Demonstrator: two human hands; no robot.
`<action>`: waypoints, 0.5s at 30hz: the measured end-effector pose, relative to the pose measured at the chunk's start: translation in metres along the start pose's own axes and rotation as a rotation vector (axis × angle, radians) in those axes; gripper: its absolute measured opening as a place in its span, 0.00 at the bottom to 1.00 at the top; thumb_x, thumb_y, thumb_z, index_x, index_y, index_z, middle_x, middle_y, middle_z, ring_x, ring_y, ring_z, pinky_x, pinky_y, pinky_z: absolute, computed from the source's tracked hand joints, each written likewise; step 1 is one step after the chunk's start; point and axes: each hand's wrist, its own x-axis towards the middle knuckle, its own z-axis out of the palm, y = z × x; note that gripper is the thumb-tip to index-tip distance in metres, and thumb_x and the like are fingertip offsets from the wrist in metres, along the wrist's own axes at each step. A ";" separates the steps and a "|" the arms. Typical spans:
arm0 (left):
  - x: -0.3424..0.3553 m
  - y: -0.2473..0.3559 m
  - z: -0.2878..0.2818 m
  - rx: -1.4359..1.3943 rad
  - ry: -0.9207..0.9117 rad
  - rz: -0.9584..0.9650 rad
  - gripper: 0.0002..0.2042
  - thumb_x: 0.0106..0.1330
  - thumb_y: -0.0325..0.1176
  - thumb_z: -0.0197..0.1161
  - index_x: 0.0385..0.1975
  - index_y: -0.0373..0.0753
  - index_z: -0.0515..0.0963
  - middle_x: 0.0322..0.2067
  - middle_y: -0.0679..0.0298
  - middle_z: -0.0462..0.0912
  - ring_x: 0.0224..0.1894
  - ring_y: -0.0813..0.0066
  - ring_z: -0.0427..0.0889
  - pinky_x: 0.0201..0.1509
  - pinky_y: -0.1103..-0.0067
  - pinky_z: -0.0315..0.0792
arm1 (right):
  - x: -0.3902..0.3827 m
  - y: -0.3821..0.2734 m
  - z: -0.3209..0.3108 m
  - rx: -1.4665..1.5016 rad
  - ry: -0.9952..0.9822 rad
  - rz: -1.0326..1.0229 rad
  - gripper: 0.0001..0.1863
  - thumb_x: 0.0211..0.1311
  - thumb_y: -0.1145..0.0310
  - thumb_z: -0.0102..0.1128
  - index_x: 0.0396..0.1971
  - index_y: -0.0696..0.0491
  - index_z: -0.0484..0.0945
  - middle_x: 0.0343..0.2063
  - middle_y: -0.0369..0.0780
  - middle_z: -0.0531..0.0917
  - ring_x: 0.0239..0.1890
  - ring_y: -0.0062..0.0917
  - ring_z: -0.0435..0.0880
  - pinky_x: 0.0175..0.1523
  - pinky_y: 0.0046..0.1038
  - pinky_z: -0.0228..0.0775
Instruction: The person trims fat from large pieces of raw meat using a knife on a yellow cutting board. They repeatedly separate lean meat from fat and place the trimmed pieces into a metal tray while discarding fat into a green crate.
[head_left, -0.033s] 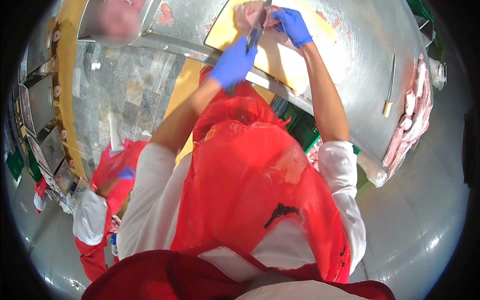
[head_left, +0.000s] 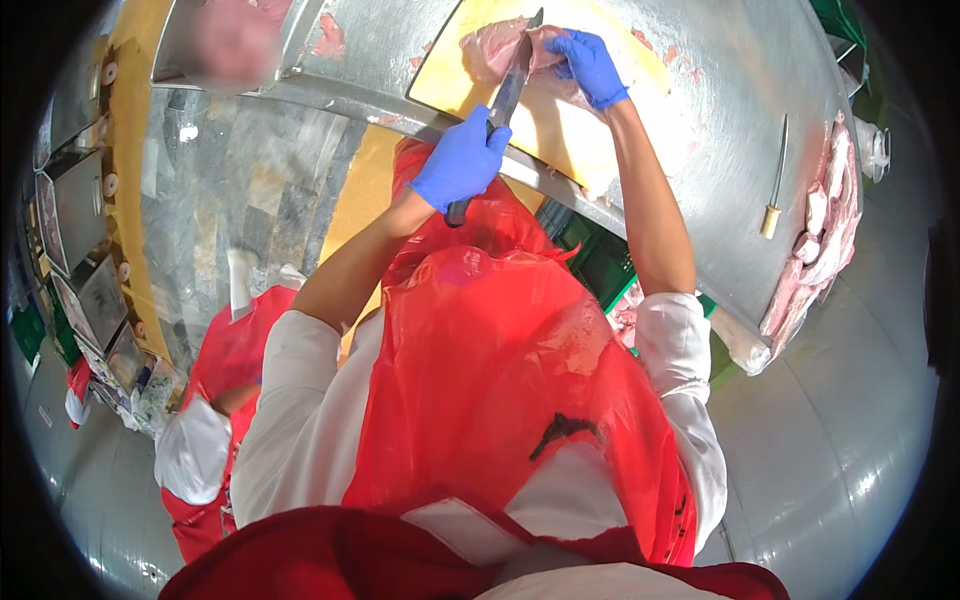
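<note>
My left hand [head_left: 462, 160], in a blue glove, is closed round the dark handle of a knife [head_left: 513, 88]. Its blade points away from me and lies against a pale pink piece of meat [head_left: 490, 48]. Beyond the blade's right side, my right hand [head_left: 590, 68], also gloved in blue, pinches the edge of that meat with bent fingers. Under the meat is a yellow cutting board [head_left: 448, 72], its right part washed out by bright light.
On the metal table [head_left: 725, 140], a thin rod with a pale handle [head_left: 770, 222] lies to the right. Long meat strips [head_left: 830, 220] line the table's right edge. A green crate [head_left: 604, 262] sits below the front edge. At lower left is a co-worker in a red apron [head_left: 240, 335].
My left hand has drawn the knife a little back toward me. My right hand has shifted slightly but keeps its hold on the meat. The co-worker's gloved hand has gone out of sight.
</note>
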 end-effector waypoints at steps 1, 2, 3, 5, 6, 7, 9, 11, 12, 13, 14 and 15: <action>0.017 0.009 -0.002 -0.021 -0.007 -0.030 0.16 0.72 0.42 0.54 0.45 0.34 0.70 0.19 0.58 0.76 0.15 0.67 0.77 0.23 0.71 0.74 | -0.003 -0.005 0.000 -0.018 -0.053 0.026 0.16 0.64 0.61 0.57 0.34 0.61 0.83 0.29 0.40 0.86 0.33 0.20 0.84 0.41 0.21 0.74; 0.036 0.020 -0.005 -0.041 -0.017 -0.060 0.15 0.73 0.42 0.54 0.43 0.34 0.70 0.19 0.57 0.76 0.16 0.67 0.77 0.23 0.71 0.75 | -0.004 -0.006 0.000 0.003 -0.046 -0.001 0.16 0.64 0.62 0.57 0.34 0.61 0.83 0.28 0.39 0.86 0.32 0.20 0.84 0.39 0.21 0.74; 0.056 0.034 -0.010 -0.068 -0.050 -0.143 0.15 0.73 0.42 0.54 0.43 0.34 0.70 0.19 0.57 0.77 0.16 0.66 0.78 0.23 0.71 0.74 | -0.004 -0.009 0.002 0.026 -0.042 -0.032 0.16 0.64 0.62 0.57 0.35 0.61 0.83 0.28 0.39 0.85 0.31 0.19 0.83 0.38 0.21 0.73; 0.052 0.032 -0.005 0.000 -0.097 -0.127 0.13 0.73 0.40 0.55 0.43 0.34 0.69 0.20 0.55 0.76 0.16 0.64 0.78 0.23 0.69 0.75 | -0.007 -0.002 -0.019 0.077 0.038 -0.044 0.14 0.64 0.63 0.58 0.36 0.61 0.84 0.26 0.36 0.83 0.26 0.15 0.78 0.32 0.20 0.69; 0.029 0.025 0.000 -0.006 -0.097 -0.101 0.14 0.73 0.40 0.55 0.43 0.33 0.69 0.20 0.53 0.77 0.17 0.63 0.79 0.25 0.68 0.75 | -0.005 -0.003 -0.027 0.076 0.021 -0.024 0.14 0.64 0.64 0.58 0.36 0.61 0.83 0.25 0.35 0.82 0.25 0.15 0.77 0.32 0.19 0.69; 0.006 0.017 0.006 -0.013 -0.081 -0.085 0.16 0.72 0.41 0.56 0.42 0.31 0.69 0.21 0.51 0.77 0.18 0.61 0.80 0.26 0.66 0.75 | -0.006 -0.003 -0.030 0.079 -0.006 -0.002 0.14 0.64 0.64 0.59 0.36 0.61 0.83 0.25 0.34 0.81 0.25 0.14 0.76 0.31 0.19 0.68; 0.008 0.033 0.003 0.027 -0.168 -0.138 0.21 0.73 0.42 0.51 0.42 0.23 0.69 0.29 0.35 0.80 0.38 0.38 0.83 0.44 0.55 0.75 | -0.016 -0.004 -0.032 0.067 -0.008 0.007 0.15 0.63 0.64 0.59 0.40 0.61 0.84 0.24 0.33 0.80 0.23 0.13 0.73 0.30 0.18 0.66; 0.062 0.051 -0.004 -0.106 -0.228 -0.318 0.20 0.72 0.42 0.52 0.43 0.23 0.69 0.31 0.33 0.80 0.40 0.38 0.83 0.46 0.54 0.75 | -0.021 -0.006 -0.033 -0.019 -0.031 0.015 0.16 0.63 0.64 0.59 0.43 0.61 0.83 0.23 0.33 0.80 0.23 0.13 0.73 0.29 0.17 0.65; 0.078 0.055 -0.004 -0.171 -0.261 -0.398 0.20 0.72 0.41 0.52 0.43 0.23 0.68 0.31 0.33 0.80 0.40 0.38 0.83 0.46 0.53 0.74 | -0.022 -0.009 -0.035 -0.063 -0.035 0.013 0.17 0.63 0.65 0.59 0.45 0.61 0.83 0.23 0.33 0.80 0.23 0.12 0.72 0.29 0.16 0.64; 0.066 0.055 -0.003 -0.161 -0.224 -0.302 0.20 0.72 0.41 0.51 0.43 0.24 0.68 0.29 0.37 0.81 0.37 0.42 0.85 0.41 0.57 0.77 | -0.030 -0.010 -0.031 -0.055 0.038 -0.001 0.17 0.62 0.65 0.59 0.44 0.61 0.84 0.23 0.33 0.80 0.23 0.12 0.72 0.29 0.16 0.64; 0.044 0.043 0.007 -0.119 -0.169 -0.183 0.20 0.72 0.42 0.51 0.43 0.24 0.69 0.28 0.38 0.81 0.35 0.43 0.85 0.38 0.59 0.77 | -0.035 -0.012 -0.038 -0.023 0.032 0.007 0.16 0.62 0.65 0.59 0.41 0.61 0.84 0.23 0.32 0.80 0.23 0.12 0.72 0.29 0.17 0.64; 0.010 0.019 0.021 -0.068 -0.117 -0.062 0.20 0.72 0.42 0.50 0.42 0.25 0.69 0.27 0.40 0.81 0.33 0.44 0.85 0.36 0.60 0.77 | -0.038 -0.011 -0.044 0.017 0.029 0.011 0.15 0.62 0.65 0.59 0.39 0.60 0.84 0.23 0.32 0.80 0.23 0.12 0.73 0.29 0.17 0.65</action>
